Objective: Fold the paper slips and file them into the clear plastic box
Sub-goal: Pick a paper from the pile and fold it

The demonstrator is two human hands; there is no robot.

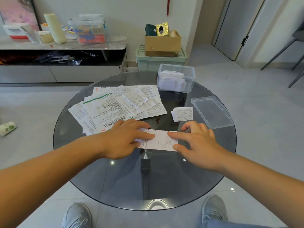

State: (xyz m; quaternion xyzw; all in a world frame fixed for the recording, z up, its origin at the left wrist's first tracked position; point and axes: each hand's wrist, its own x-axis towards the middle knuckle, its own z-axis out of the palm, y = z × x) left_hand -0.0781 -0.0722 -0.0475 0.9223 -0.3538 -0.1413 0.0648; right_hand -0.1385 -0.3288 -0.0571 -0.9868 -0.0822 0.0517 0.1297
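Left hand (125, 139) and right hand (197, 142) pin paper slip (162, 141) to table (148, 186).
Long axis runs left-right; left fingers straight on one end, right index and thumb pressing the other.

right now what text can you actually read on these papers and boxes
"说明书": end of the bold heading on the big leaflet, upside down.
"片说": partly covered, on the slip being folded.
Fine print on the leaflet pile, the folded slips and the shelf boxes: too small or blurred.
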